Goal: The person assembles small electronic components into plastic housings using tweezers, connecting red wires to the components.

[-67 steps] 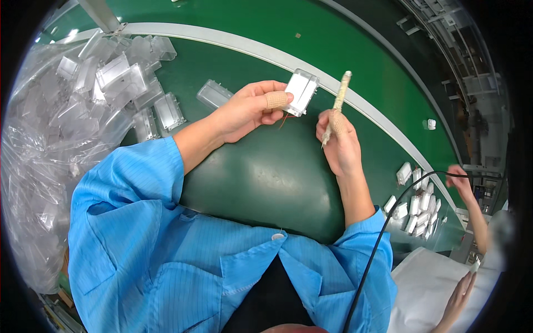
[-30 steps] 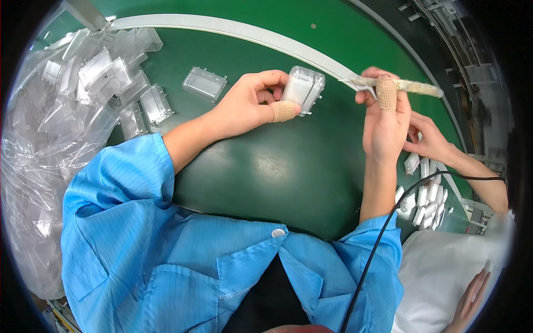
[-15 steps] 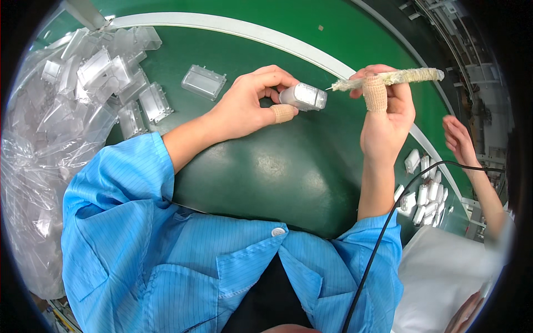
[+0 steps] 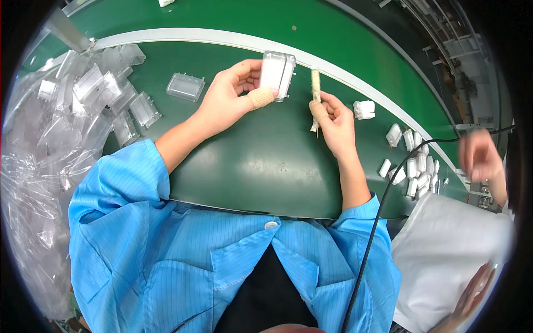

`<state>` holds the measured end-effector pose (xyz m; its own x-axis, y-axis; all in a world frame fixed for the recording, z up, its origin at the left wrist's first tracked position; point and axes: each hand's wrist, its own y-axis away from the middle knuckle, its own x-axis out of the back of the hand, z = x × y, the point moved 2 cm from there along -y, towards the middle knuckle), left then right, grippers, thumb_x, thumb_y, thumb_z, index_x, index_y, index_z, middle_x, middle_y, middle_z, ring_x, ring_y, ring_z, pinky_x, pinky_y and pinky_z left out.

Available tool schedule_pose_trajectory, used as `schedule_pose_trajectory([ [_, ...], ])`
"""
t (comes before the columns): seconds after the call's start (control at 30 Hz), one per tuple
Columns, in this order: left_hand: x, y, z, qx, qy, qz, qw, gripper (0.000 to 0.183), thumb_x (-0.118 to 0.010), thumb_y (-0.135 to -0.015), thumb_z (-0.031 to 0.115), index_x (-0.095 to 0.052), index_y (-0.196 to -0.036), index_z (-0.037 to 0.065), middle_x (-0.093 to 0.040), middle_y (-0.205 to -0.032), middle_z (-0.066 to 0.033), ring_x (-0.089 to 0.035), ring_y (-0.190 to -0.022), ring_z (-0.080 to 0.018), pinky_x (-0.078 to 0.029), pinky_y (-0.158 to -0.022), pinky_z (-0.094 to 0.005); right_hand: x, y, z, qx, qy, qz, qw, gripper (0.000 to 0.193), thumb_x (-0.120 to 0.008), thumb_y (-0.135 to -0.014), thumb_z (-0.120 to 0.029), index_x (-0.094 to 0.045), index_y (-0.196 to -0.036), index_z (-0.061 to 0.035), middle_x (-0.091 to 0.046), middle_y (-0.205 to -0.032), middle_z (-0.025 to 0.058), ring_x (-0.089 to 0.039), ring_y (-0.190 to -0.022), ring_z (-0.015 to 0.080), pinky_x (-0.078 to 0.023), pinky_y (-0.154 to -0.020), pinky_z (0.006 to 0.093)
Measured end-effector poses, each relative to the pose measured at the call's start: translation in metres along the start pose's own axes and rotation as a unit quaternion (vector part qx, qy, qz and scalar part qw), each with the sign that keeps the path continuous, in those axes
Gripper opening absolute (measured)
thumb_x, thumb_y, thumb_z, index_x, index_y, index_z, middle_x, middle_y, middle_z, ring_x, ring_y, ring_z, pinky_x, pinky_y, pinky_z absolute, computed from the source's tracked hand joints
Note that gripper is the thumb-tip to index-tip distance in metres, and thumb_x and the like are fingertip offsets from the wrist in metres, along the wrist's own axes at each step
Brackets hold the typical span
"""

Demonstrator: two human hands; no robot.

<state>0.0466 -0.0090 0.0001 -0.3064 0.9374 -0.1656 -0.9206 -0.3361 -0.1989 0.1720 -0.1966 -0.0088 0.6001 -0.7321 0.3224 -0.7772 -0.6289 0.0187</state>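
My left hand (image 4: 226,95) holds a clear plastic case (image 4: 276,75) with a white inside, gripped along its left side. The case is tilted up, its broad face toward me, small tabs along its right edge. My right hand (image 4: 336,123) is closed round a slim tool (image 4: 315,89) wrapped in pale tape, with a thin metal tip at its lower end. Tool and case are apart. Tan bandage covers both thumbs. A clear case (image 4: 186,87) lies on the green mat left of my left hand. A white case (image 4: 364,110) lies just right of my right hand.
A plastic bag (image 4: 39,183) with many clear cases (image 4: 94,83) spills at the left. Several white cases (image 4: 420,166) are heaped at the right. A black cable (image 4: 371,250) crosses the right side. Another person's blurred hand (image 4: 478,155) is at the far right. A white rail (image 4: 222,36) edges the mat.
The case in my left hand has turned from end-on to broad face toward me. My right hand has drawn back and the tool has swung from level to upright, its tip now pointing down.
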Motion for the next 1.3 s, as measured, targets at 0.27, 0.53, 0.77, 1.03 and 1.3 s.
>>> schedule_pose_trajectory([
  [0.27,-0.004,0.005,0.006,0.024,-0.006,-0.018,1.000,0.052,-0.068,-0.080,0.009,-0.044,-0.125,-0.001,-0.059,-0.108,-0.0106,-0.057,-0.100,-0.0157,-0.045,-0.090,-0.0285,-0.009,0.006,-0.003,0.047,0.114,0.014,0.992,0.031,-0.065,-0.081,-0.016,-0.062,-0.106,0.0013,-0.053,-0.060,0.0001,-0.047,-0.052,0.0041,-0.040,-0.050,0.0212],
  [0.53,-0.013,-0.007,-0.003,-0.063,-0.009,-0.016,0.998,0.048,-0.073,-0.075,0.017,-0.053,-0.116,0.001,-0.061,-0.100,-0.0070,-0.055,-0.084,-0.0103,-0.046,-0.075,-0.0253,-0.012,0.005,-0.001,0.051,0.123,0.009,0.991,0.026,-0.065,-0.083,-0.012,-0.061,-0.104,0.0017,-0.051,-0.063,-0.0035,-0.042,-0.054,0.0021,-0.035,-0.048,0.0191],
  [0.77,-0.031,-0.026,0.012,-0.115,-0.081,0.003,0.990,0.061,-0.074,-0.072,0.013,-0.042,-0.123,0.002,-0.056,-0.109,-0.0086,-0.052,-0.097,-0.0141,-0.042,-0.085,-0.0280,-0.015,0.002,0.001,0.074,0.120,0.025,0.990,0.027,-0.066,-0.080,-0.018,-0.064,-0.102,-0.0021,-0.053,-0.059,0.0001,-0.047,-0.051,0.0062,-0.039,-0.049,0.0237],
  [1.03,-0.059,-0.018,0.045,-0.181,-0.129,-0.013,0.975,0.061,-0.069,-0.073,0.018,-0.041,-0.125,0.004,-0.052,-0.111,-0.0115,-0.053,-0.103,-0.0218,-0.043,-0.088,-0.0341,-0.012,0.006,0.001,0.106,0.140,0.028,0.984,0.021,-0.065,-0.082,-0.016,-0.062,-0.098,-0.0033,-0.052,-0.059,-0.0005,-0.050,-0.052,0.0059,-0.041,-0.049,0.0228],
  [1.3,-0.116,0.069,0.185,0.180,0.557,-0.447,0.677,0.057,-0.059,-0.087,0.032,-0.036,-0.127,-0.002,-0.053,-0.108,-0.0149,-0.058,-0.085,-0.0245,-0.051,-0.076,-0.0337,-0.014,0.008,-0.002,0.111,0.135,0.049,0.983,0.025,-0.066,-0.081,-0.013,-0.063,-0.104,-0.0021,-0.052,-0.059,-0.0025,-0.047,-0.050,0.0033,-0.038,-0.046,0.0213],
])
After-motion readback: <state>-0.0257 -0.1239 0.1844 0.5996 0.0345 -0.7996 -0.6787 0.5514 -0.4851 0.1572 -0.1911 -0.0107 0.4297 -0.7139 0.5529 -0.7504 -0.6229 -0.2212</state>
